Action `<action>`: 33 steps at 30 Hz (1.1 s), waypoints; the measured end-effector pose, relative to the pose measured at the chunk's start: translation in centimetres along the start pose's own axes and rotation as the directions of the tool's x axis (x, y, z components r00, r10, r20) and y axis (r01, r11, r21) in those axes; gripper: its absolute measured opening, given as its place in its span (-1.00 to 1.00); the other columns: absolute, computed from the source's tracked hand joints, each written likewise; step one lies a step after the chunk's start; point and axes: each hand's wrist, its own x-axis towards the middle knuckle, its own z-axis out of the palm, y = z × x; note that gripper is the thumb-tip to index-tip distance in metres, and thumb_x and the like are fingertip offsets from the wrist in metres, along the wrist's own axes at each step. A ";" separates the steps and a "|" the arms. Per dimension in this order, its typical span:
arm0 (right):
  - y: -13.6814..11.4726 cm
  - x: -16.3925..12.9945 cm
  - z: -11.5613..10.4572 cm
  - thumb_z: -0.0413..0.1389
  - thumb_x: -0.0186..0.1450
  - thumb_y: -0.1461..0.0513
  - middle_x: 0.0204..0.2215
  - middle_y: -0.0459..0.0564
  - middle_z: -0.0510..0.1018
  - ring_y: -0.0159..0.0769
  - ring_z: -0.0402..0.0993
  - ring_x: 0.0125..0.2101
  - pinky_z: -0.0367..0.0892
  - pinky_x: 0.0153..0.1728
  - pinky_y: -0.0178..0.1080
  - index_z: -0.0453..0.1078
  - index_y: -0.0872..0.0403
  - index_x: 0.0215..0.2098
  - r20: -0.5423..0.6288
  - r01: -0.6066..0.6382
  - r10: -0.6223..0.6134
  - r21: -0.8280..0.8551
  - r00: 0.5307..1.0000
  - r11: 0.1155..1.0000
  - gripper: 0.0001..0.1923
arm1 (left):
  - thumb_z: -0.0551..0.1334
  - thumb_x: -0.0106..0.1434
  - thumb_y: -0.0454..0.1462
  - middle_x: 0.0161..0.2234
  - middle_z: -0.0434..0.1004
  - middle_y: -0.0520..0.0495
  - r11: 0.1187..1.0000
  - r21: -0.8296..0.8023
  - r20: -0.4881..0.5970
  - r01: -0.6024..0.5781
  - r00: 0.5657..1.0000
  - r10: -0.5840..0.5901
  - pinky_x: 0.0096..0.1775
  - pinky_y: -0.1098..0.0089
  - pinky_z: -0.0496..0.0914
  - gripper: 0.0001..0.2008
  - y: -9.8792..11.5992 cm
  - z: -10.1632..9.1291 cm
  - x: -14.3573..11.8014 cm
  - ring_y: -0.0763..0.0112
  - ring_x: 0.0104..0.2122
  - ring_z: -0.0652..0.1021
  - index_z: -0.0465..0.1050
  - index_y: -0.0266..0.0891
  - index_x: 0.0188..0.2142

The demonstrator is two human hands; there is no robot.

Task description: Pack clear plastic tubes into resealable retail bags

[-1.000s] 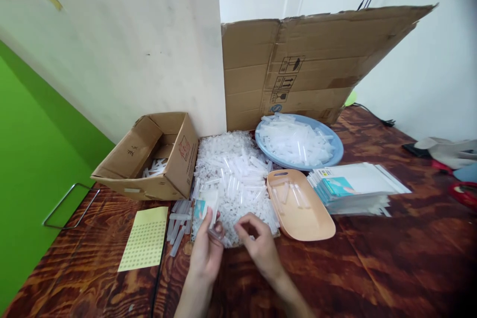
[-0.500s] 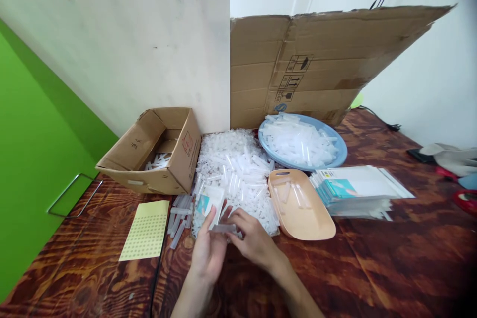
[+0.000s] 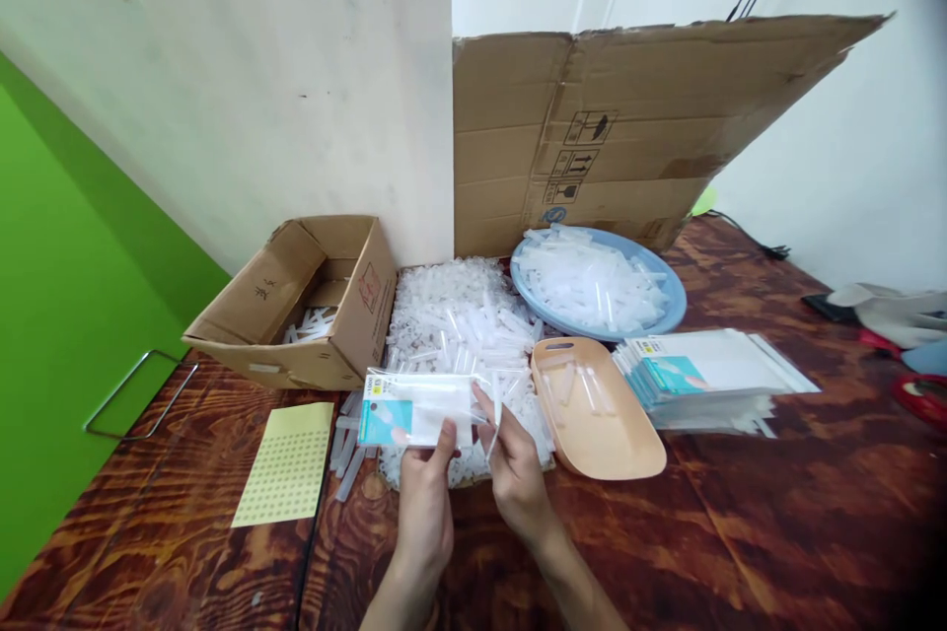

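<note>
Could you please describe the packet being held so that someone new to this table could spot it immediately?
Start at the pile of clear plastic tubes in the middle of the wooden table. Just in front, the left hand and right hand hold a flat clear packet sideways. Unlike the stacked packets, it is single and lifted.

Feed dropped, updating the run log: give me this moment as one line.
left hand: holds clear packet flat | right hand: at packet's right end | below: pile of clear tubes | right: peach tray
</note>
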 end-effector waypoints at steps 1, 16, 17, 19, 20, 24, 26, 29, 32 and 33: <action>0.0 0.0 0.0 -0.02 0.49 0.09 0.13 0.11 0.46 -0.04 0.33 0.18 0.23 0.21 0.01 0.33 -0.04 0.28 0.028 0.009 -0.009 -0.002 1.000 1.000 -0.57 | 0.53 0.04 -0.13 -0.16 0.68 -0.15 0.999 0.036 0.004 -0.001 1.000 0.000 0.00 0.33 0.42 -0.55 -0.1 -0.1 0.0 0.18 -0.06 0.61 0.59 -0.27 -0.10; 0.0 1.2 -1.2 0.35 0.18 0.09 -0.31 0.03 0.51 -0.24 0.43 -0.34 0.39 -0.36 -0.27 0.61 0.08 -0.26 -0.113 -0.119 0.138 0.159 0.984 0.980 -0.74 | 0.52 0.01 -0.07 -0.41 0.67 -0.15 0.965 0.258 0.148 0.042 0.985 -0.082 -0.30 0.39 0.44 -0.57 0.2 -0.8 0.0 0.27 -0.41 0.60 0.64 -0.39 -0.26; -0.2 1.3 -1.2 0.35 0.18 0.09 -0.35 0.02 0.51 -0.25 0.42 -0.37 0.38 -0.38 -0.27 0.60 0.09 -0.29 -0.117 -0.101 0.118 0.140 0.986 0.985 -0.75 | 0.52 0.02 -0.07 -0.41 0.67 -0.14 0.958 0.284 0.164 0.041 0.982 -0.091 -0.31 0.41 0.43 -0.58 0.1 -0.8 0.0 0.28 -0.42 0.60 0.65 -0.39 -0.27; -0.4 1.4 -0.9 0.35 0.17 0.07 -0.43 -0.02 0.48 -0.30 0.36 -0.46 0.34 -0.44 -0.29 0.59 0.09 -0.33 -0.132 -0.109 0.132 0.168 0.982 0.980 -0.75 | 0.50 0.06 -0.07 -0.42 0.66 -0.13 0.947 0.320 0.174 0.036 0.980 -0.096 -0.32 0.43 0.42 -0.60 -0.2 -0.9 0.0 0.30 -0.42 0.59 0.65 -0.40 -0.28; -0.4 1.4 -0.7 0.34 0.18 0.06 -0.46 -0.04 0.46 -0.33 0.33 -0.50 0.32 -0.48 -0.30 0.58 0.09 -0.32 -0.155 -0.136 0.174 0.231 0.973 0.964 -0.74 | 0.49 0.07 -0.06 -0.44 0.66 -0.13 0.944 0.328 0.160 0.029 0.983 -0.086 -0.33 0.44 0.42 -0.60 -0.3 -0.9 0.0 0.30 -0.43 0.58 0.65 -0.40 -0.30; 0.3 0.6 -0.1 0.20 0.32 0.01 -0.46 -0.05 0.47 -0.35 0.34 -0.53 0.32 -0.52 -0.31 0.52 0.08 -0.25 -0.246 -0.171 0.368 0.574 0.897 0.801 -0.70 | 0.47 0.11 -0.07 -0.40 0.66 -0.15 0.923 0.377 -0.018 -0.082 0.995 0.096 -0.30 0.40 0.44 -0.62 -0.8 -1.3 0.1 0.24 -0.37 0.59 0.64 -0.39 -0.30; 0.5 0.1 -0.2 0.17 0.34 0.02 -0.42 -0.04 0.47 -0.33 0.37 -0.48 0.35 -0.49 -0.30 0.51 0.08 -0.29 -0.264 -0.144 0.375 0.615 0.889 0.775 -0.71 | 0.50 0.08 -0.14 -0.35 0.67 -0.17 0.899 0.405 -0.110 -0.169 0.967 0.231 -0.22 0.38 0.46 -0.71 -0.7 -2.3 0.2 0.16 -0.27 0.61 0.66 -0.34 -0.32; 0.0 -0.5 -0.6 0.14 0.37 -0.02 -0.46 -0.04 0.46 -0.34 0.36 -0.51 0.32 -0.54 -0.32 0.52 0.09 -0.35 -0.154 -0.209 0.376 0.616 0.914 0.760 -0.64 | 0.54 -0.02 -0.32 -0.21 0.68 -0.14 0.933 0.243 -0.033 -0.264 0.959 0.280 -0.07 0.38 0.47 -0.78 -0.1 -4.6 0.5 0.11 -0.10 0.60 0.69 -0.18 -0.32; -0.9 -0.4 -1.0 0.08 0.37 -0.11 -0.43 0.02 0.51 -0.29 0.40 -0.49 0.31 -0.55 -0.31 0.54 0.10 -0.28 0.052 -0.338 0.397 0.629 0.916 0.700 -0.53 | 0.52 -0.01 -0.40 -0.07 0.65 -0.14 0.798 0.406 0.214 -0.445 0.895 0.390 0.05 0.35 0.45 -0.69 1.0 -7.1 0.9 0.08 -0.03 0.60 0.70 -0.06 -0.24; -1.2 -0.2 -1.0 0.10 0.35 -0.12 -0.43 0.01 0.52 -0.29 0.41 -0.48 0.31 -0.55 -0.31 0.54 0.10 -0.26 0.097 -0.376 0.407 0.615 0.908 0.693 -0.54 | 0.49 0.04 -0.39 -0.04 0.64 -0.15 0.664 0.514 0.326 -0.543 0.839 0.435 0.07 0.32 0.45 -0.68 1.4 -7.8 1.0 0.07 -0.02 0.61 0.70 -0.03 -0.20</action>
